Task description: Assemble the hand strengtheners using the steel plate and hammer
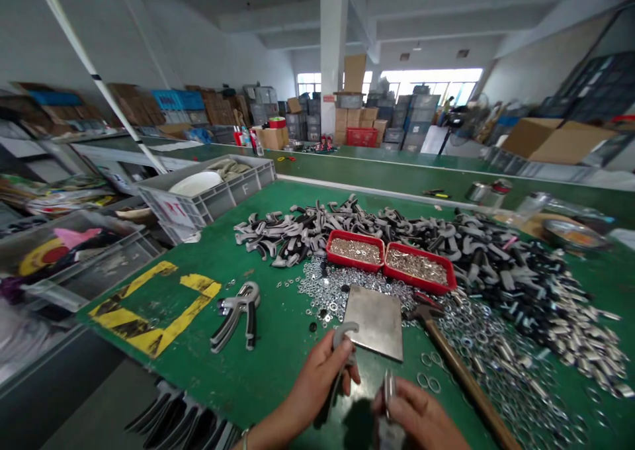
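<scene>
Grey curved handle (340,335) is pinched between thumb and fingers of the left hand (327,365), at the near-left corner of the metal plate (374,321); the right hand (421,413), on the plate's near side, grips a shiny metal piece (389,389). Around the plate on the green bench (285,347): hammer (459,364) to the right, two red trays (354,263) beyond, spring-type hand grip (245,299) left.

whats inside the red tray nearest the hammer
The red tray holds a heap of small, shiny metal pieces, too small to identify singly. The heap covers the tray's floor, so anything deeper is hidden.
</scene>
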Motion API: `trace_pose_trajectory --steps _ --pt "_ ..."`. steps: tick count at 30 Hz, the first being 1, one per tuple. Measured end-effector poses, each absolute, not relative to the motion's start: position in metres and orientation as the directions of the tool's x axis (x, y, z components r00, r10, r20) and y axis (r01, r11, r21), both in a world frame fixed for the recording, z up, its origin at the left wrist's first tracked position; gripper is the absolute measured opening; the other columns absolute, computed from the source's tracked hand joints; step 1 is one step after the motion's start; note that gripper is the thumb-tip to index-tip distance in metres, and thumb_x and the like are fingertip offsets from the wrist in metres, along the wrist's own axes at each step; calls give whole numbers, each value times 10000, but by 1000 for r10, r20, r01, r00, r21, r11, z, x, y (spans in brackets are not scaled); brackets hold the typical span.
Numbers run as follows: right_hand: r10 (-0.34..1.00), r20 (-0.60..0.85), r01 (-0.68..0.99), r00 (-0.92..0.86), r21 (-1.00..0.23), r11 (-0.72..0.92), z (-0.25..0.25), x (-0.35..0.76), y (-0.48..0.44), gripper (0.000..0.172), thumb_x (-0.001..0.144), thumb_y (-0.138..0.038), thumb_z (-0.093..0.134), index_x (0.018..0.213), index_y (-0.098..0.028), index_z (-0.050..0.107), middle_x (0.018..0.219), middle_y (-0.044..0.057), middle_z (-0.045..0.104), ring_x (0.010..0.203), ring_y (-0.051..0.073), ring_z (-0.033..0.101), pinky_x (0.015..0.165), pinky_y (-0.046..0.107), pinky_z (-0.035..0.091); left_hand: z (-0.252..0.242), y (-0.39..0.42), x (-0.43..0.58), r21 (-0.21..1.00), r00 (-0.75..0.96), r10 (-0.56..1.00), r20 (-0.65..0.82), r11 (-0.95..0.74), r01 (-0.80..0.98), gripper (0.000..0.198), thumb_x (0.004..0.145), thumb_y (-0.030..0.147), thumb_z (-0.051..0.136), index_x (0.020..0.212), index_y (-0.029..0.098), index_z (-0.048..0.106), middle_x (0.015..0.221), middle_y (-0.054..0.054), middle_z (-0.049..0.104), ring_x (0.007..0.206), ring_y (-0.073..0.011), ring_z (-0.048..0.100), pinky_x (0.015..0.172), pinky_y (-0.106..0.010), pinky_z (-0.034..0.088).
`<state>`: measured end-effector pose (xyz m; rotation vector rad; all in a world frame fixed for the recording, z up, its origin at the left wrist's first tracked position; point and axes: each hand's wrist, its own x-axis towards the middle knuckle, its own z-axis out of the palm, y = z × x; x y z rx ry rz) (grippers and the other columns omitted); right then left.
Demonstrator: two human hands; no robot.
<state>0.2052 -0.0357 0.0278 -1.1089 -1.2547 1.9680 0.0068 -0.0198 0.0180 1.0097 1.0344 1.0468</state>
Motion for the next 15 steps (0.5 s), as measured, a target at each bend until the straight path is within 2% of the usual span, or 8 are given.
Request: trace_pose_trajectory --steps 2,3,5,9,15 --pt "931 -205 176 -304 -972 -156 43 204 -22 408 854 -614 577 874 -210 632 780 23 657 705 172 600 643 253 437 25 -23 15 970 173 968 -183 206 -126 431 942 593 433 985 172 515 593 19 592 472 -113 522 484 -213 378" --pt "967 -113 301 -229 -953 -40 47 203 -16 365 880 -581 555 889 -222 622 801 33 672 742 196 618 674 271 445 27 -24 19 972 166 967 -192 211 -103 444 944 607 411 986 177 515 542 36 560 446 -116 507 466 -213 373" --pt "982 8 487 -188 -867 100 50 201 -6 317 908 -544 513 940 -241 602 821 55 702 771 241 649 701 305 453 29 -26 25 970 155 963 -219 232 -73 474 947 632 367 989 185 521 482 58 509 401 -116 469 434 -211 357" --pt "962 -18 630 -273 -759 164 43 197 2 295 963 -488 387 1015 -248 550 812 76 722 736 275 688 669 325 457 26 -25 30 955 160 945 -284 293 -38 522 929 674 351 1002 191 536 459 64 493 365 -110 434 388 -200 321" --pt "929 -48 672 -368 -704 230 38 206 -1 247 979 -455 364 972 -252 504 820 85 723 752 274 700 643 307 435 19 -24 36 946 195 926 -324 321 47 519 932 671 341 997 194 536 425 72 473 315 -102 367 348 -197 254"
